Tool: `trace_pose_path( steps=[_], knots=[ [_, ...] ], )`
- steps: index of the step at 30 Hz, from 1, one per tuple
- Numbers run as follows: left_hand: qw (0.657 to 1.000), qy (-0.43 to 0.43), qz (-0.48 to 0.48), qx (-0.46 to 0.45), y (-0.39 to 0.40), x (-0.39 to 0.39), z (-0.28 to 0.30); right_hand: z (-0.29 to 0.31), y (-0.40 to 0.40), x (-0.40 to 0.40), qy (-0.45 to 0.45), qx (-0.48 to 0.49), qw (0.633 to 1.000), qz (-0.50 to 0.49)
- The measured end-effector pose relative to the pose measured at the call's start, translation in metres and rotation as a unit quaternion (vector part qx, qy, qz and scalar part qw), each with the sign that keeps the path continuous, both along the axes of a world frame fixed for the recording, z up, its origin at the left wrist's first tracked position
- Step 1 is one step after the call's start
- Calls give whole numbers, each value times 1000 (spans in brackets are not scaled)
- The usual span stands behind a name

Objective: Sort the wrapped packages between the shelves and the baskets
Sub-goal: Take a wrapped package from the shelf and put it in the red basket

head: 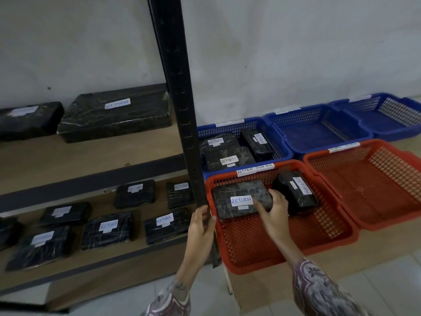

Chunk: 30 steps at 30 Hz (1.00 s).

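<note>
1. I see the right hand [273, 213] on a black wrapped package [241, 199] with a white "RETURN" label; the fingers curl over its right end and the thumb lies on its top face, so the hand grips it.
2. This package lies in the near-left red basket [282, 247], at the back-left part of it, just in front of the hand.
3. To the right of the right hand, touching or almost touching it, a second wrapped package [296, 192] stands tilted in the same basket, also with a "RETURN" label.
4. The back rim of this basket carries a paper strip [255, 170] that reads "RETURN OVER DUE".
5. The left hand [201, 226] holds the black upright post [182, 110] of the shelf rack, with the fingers wrapped around its lower part, just left of the red basket.
6. Beyond both hands, a blue basket [280, 142] holds three more labelled packages.
7. Far to the right of the right hand I see another red basket [369, 185] and, behind it, two blue baskets [323, 128].
8. To the left of the left hand, the lower shelf [136, 249] bears many small wrapped packages, and the upper shelf [91, 160] bears two larger ones.
9. Both forearms have patterned sleeves [319, 290].
</note>
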<state>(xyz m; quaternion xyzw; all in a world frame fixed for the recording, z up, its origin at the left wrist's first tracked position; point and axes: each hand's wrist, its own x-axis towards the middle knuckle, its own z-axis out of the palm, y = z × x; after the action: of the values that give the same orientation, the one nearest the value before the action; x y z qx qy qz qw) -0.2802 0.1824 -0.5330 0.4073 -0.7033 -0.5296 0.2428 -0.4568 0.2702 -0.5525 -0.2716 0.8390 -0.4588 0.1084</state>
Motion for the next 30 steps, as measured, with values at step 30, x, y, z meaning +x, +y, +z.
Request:
trace_pose_path(
  steps=[30],
  knots=[
    [916, 104, 330, -202, -316, 255, 176, 198, -332, 283, -29, -172, 945, 277]
  ],
)
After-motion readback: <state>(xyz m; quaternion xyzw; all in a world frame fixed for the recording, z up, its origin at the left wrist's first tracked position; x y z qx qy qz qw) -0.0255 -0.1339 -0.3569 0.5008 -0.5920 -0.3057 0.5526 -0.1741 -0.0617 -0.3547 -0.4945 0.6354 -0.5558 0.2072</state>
